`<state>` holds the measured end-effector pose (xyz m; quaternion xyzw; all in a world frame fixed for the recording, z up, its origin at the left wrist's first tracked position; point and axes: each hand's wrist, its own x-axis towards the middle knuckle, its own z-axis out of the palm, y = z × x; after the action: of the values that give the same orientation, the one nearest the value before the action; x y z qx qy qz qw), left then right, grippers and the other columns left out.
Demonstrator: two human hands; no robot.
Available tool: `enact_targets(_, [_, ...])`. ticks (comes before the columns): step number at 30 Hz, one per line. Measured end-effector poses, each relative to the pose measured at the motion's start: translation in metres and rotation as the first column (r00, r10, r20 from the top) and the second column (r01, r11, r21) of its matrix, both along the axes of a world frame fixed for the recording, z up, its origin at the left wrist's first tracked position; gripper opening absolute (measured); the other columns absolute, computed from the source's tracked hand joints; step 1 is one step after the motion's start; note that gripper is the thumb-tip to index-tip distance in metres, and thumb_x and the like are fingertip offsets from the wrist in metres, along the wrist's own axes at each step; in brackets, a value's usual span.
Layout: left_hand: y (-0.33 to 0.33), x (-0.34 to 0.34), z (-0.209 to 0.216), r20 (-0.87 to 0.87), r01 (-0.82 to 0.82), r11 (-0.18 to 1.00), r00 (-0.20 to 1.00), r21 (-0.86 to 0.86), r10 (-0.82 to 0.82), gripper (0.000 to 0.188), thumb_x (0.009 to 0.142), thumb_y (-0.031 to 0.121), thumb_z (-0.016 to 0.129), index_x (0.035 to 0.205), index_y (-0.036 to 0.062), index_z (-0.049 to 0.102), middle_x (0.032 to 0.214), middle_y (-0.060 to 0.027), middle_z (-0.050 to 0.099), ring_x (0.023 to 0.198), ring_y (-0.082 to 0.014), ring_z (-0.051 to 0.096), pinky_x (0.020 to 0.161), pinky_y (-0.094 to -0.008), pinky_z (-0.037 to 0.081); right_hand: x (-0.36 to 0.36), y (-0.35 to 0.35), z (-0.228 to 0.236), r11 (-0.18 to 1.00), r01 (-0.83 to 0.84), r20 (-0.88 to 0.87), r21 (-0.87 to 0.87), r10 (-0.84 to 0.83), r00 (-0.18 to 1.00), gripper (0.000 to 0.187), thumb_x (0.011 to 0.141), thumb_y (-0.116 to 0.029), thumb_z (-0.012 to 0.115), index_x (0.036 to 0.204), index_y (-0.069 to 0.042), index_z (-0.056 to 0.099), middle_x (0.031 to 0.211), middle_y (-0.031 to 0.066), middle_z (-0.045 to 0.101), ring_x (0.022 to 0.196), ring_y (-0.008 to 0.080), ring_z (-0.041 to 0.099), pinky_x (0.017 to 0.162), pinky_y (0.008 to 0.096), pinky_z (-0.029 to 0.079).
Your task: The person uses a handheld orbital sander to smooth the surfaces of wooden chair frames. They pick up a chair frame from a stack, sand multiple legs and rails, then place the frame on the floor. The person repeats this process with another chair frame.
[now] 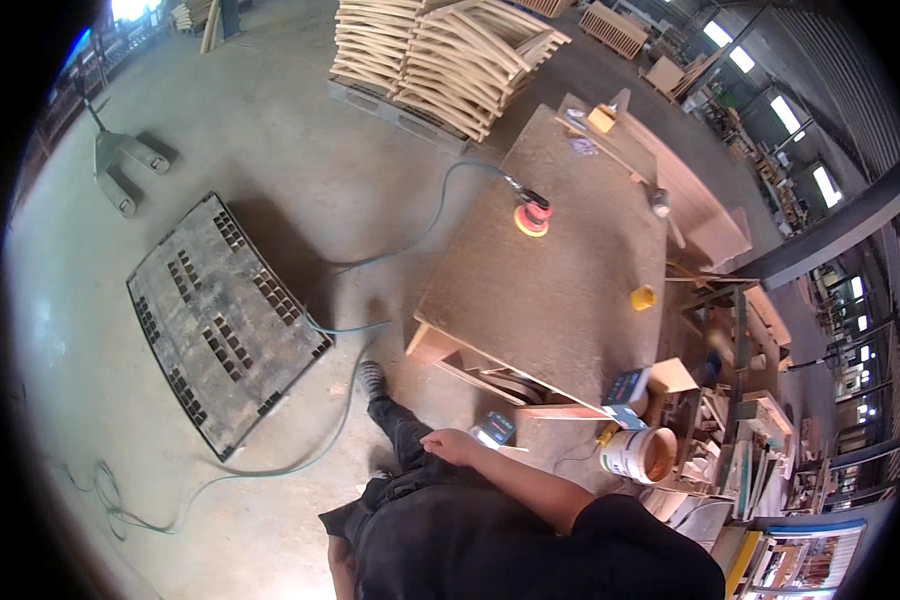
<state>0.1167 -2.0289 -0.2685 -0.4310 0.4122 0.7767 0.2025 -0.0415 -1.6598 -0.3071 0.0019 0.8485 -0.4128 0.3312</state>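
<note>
My right hand (448, 446) hangs in front of my thigh, its fingers loosely curled with nothing visible in them. It touches none of the things on the workbench. At the lower edge only part of my left forearm (341, 568) shows beside my dark shirt; the left hand is out of the picture. Beyond the right hand stands the wide brown workbench (560, 290). On it rests a red disc sander (535, 214) with a yellow pad, joined to a green air hose (438, 205). A small yellow item (643, 298) lies near the bench's right edge.
A dark plastic pallet (205, 300) lies on the floor at left, the hose running beside it. Behind stand a pallet jack (125, 160) and stacked curved wooden slats (450, 60). A white bucket (638, 456), boxes (495, 430) and wood offcuts (705, 425) crowd the right.
</note>
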Motion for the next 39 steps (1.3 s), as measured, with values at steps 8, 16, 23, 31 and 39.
enact_targets(8, [-0.027, -0.194, 0.012, 0.023, 0.141, 0.987, 0.99, -0.073, -0.139, 0.048, 0.083, 0.002, 0.062, 0.13, 0.0004, 0.067, 0.118, -0.0119, 0.074, 0.101, -0.0257, 0.071, 0.091, -0.0376, 0.057, -0.183, -0.007, -0.014, 0.985, 0.132, -0.083, -0.114, -0.142, 0.986, 0.04, 0.102, -0.034, 0.062, 0.127, -0.005, 0.073, 0.121, 0.019, 0.074, 0.115, 0.0321, 0.071, 0.1, 0.0408, 0.053])
enact_targets(16, [-0.032, -0.438, 0.042, -0.096, 0.273, 0.946, 0.952, -0.176, -0.292, 0.051, 0.081, -0.001, 0.06, 0.132, 0.0012, 0.066, 0.119, -0.0112, 0.073, 0.102, -0.0256, 0.071, 0.091, -0.0386, 0.057, -0.312, 0.008, 0.0, 0.917, 0.34, -0.089, -0.207, -0.364, 0.927, 0.039, 0.103, -0.032, 0.061, 0.126, -0.002, 0.073, 0.115, 0.0165, 0.077, 0.105, 0.0248, 0.073, 0.094, 0.0366, 0.055])
enact_targets(23, [-0.019, -0.623, 0.042, -0.187, 0.412, 0.896, 0.879, -0.163, -0.438, 0.055, 0.079, -0.003, 0.058, 0.133, 0.0019, 0.065, 0.12, -0.0106, 0.073, 0.103, -0.0255, 0.071, 0.091, -0.0394, 0.057, -0.39, 0.026, -0.025, 0.896, 0.384, -0.101, -0.224, -0.413, 0.905, 0.037, 0.103, -0.029, 0.06, 0.127, -0.003, 0.072, 0.105, 0.0121, 0.078, 0.093, 0.0206, 0.072, 0.086, 0.036, 0.056])
enact_targets(31, [0.005, -0.832, -0.032, -0.161, 0.621, 0.783, 0.772, -0.012, -0.615, 0.058, 0.077, -0.005, 0.057, 0.134, 0.0026, 0.064, 0.121, -0.0099, 0.073, 0.103, -0.0254, 0.071, 0.091, -0.0404, 0.057, -0.504, 0.039, -0.051, 0.635, 0.755, 0.075, -0.166, -0.755, 0.651, 0.036, 0.106, -0.027, 0.058, 0.124, -0.001, 0.073, 0.105, 0.0101, 0.078, 0.093, 0.017, 0.071, 0.084, 0.0328, 0.055])
enact_targets(39, [0.055, -1.043, -0.066, 0.188, 0.767, 0.489, 0.599, -0.416, -0.779, 0.043, 0.079, -0.004, 0.057, 0.119, 0.0025, 0.071, 0.105, -0.0105, 0.076, 0.09, -0.0261, 0.072, 0.078, -0.041, 0.059, -0.695, 0.03, -0.08, 0.873, 0.485, -0.044, 0.049, -0.483, 0.874, 0.042, 0.106, -0.028, 0.057, 0.133, 0.003, 0.066, 0.129, 0.0224, 0.07, 0.125, 0.0305, 0.065, 0.108, 0.0393, 0.049])
